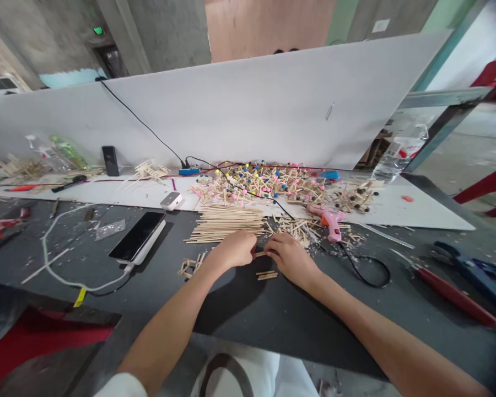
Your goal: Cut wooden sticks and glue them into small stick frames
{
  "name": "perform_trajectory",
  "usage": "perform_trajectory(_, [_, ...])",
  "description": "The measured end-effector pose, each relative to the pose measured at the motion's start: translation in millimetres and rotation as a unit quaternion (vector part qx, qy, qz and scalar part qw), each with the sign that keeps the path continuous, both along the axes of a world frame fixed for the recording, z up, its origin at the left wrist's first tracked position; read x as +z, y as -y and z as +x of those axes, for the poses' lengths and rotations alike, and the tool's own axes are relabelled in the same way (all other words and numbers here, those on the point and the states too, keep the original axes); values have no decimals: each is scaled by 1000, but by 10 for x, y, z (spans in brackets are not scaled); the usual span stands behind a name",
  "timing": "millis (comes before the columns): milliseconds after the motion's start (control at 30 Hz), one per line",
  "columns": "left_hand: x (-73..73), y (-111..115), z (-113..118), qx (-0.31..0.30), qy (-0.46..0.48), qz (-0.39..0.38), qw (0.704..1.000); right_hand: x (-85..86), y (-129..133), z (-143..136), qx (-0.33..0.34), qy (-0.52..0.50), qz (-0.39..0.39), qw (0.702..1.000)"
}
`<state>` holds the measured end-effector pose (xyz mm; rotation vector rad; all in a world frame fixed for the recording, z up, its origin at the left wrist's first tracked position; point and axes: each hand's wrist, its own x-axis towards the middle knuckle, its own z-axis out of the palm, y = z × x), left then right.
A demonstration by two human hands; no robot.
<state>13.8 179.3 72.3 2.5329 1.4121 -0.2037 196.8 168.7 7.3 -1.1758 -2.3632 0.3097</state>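
Observation:
My left hand (240, 248) is closed, its fingertips at the left end of a short wooden stick (259, 254). My right hand (290, 258) pinches the other end between thumb and fingers; my knuckles hide part of the grip. Just below, a few short cut sticks (267, 275) lie side by side on the dark table. A row of long wooden sticks (225, 223) is spread behind my left hand. Beyond my right hand is a heap of short stick pieces (294, 229). A small stick frame (187, 268) rests left of my left forearm.
At the back lies a pile of stick models with coloured balls (268, 182). A pink glue gun (333, 223) with a black cord sits on the right, near a red-handled tool (454, 295) and blue cutters (479, 275). A phone on a white power bank (139, 237) lies left.

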Motion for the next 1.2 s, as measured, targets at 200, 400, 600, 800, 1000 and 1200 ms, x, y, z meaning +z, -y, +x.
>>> perform_trajectory(200, [19,-2,-19,-1,-6,-15,1000,10,10,-2,-2,-2,-3,1000])
perform_trajectory(400, [-19,-5,-23,-9,-11,6,1000,-1,13,7,-1,-4,2,1000])
perform_trajectory(600, [14,30,-3,-18,-27,11,999,-10,13,-8,-3,-5,2,1000])
perform_trajectory(800, [-23,40,10,-22,-34,34,999,5,24,-20,-5,-14,0,1000])
perform_trajectory(1000, [-101,53,65,-22,-12,68,997,23,34,-26,-9,-3,8,1000])
perform_trajectory(1200, [-165,35,77,-28,3,70,997,25,36,-39,-13,1,12,1000])
